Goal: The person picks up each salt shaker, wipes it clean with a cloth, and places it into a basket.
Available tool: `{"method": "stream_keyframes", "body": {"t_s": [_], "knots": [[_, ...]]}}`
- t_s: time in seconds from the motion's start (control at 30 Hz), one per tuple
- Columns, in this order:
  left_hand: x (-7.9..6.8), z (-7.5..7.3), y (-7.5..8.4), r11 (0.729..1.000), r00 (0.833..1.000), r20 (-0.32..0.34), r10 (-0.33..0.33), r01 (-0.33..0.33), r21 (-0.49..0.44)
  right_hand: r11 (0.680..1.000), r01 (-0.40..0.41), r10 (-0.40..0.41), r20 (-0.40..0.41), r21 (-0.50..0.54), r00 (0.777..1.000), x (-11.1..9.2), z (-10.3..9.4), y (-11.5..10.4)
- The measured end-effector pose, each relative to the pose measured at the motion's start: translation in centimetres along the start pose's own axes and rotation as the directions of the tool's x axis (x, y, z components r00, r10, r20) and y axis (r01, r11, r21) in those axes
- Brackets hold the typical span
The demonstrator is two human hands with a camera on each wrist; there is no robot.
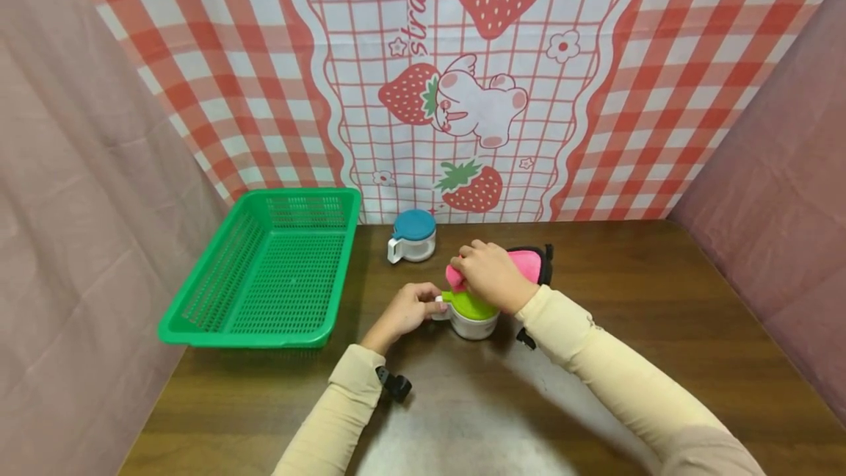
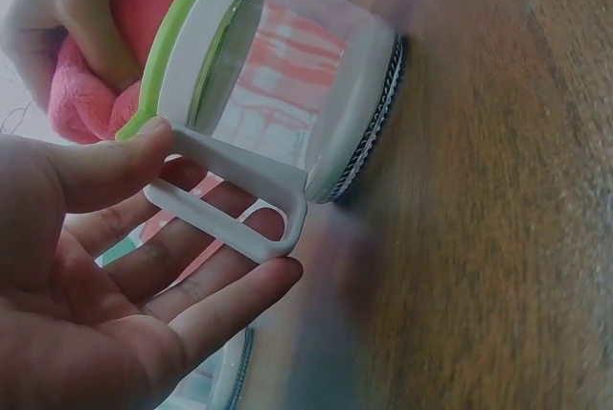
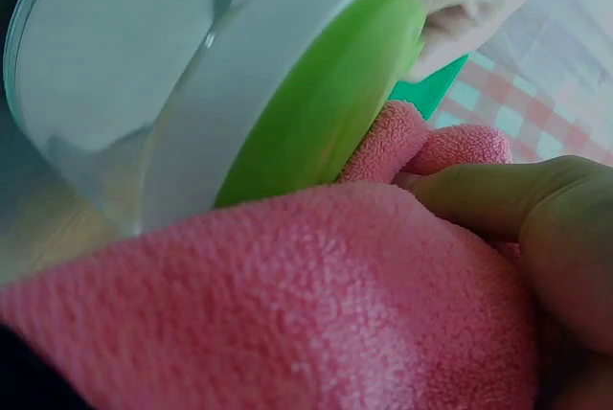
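Note:
A clear seasoning jar (image 1: 474,327) with a white collar, white handle (image 2: 230,194) and green lid (image 1: 473,305) stands on the table. My left hand (image 1: 407,308) holds the jar by its handle, thumb on top near the lid's tab and fingers behind. In my right hand (image 1: 491,275) is a bunched pink cloth (image 3: 287,285), gripped between thumb and fingers and pressed against the green lid. The rest of the cloth, with a dark edge, hangs behind that hand. The right fingertips are partly hidden by cloth.
A similar jar with a blue lid (image 1: 415,226) stands farther back, near the strawberry-print curtain (image 1: 463,94). To the left sits a green plastic basket (image 1: 337,278) with slotted walls. The brown wooden table (image 1: 634,300) stretches to the right, up to a pinkish side curtain (image 1: 780,131).

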State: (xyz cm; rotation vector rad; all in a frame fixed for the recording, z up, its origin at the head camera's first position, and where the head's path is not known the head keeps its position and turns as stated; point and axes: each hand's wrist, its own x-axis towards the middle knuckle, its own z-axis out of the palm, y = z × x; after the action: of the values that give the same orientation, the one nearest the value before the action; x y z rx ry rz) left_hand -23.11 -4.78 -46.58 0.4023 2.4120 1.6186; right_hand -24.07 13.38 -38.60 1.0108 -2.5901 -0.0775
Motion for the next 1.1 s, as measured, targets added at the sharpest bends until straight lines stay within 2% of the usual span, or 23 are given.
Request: {"method": "stream_keyframes", "body": {"t_s": [0.23,0.57,1.1], "knots": [[-0.1,0.3,0.1,1.0,1.0,-0.027,-0.007,0.006,-0.007,0.998,-0.053,0.053,0.055,0.016,0.997,-0.1,0.0,1.1],[0.0,0.4,0.1,0.999,0.998,-0.045,-0.044,0.043,-0.002,0.992,-0.091,0.088,0.043,0.082,0.995,-1.3,0.0,2.4],[-0.3,0.6,0.0,1.0,0.997,-0.07,-0.017,0.018,0.024,0.977,-0.13,0.115,0.093,0.168,0.989,-4.0,-0.7,3.2]]}}
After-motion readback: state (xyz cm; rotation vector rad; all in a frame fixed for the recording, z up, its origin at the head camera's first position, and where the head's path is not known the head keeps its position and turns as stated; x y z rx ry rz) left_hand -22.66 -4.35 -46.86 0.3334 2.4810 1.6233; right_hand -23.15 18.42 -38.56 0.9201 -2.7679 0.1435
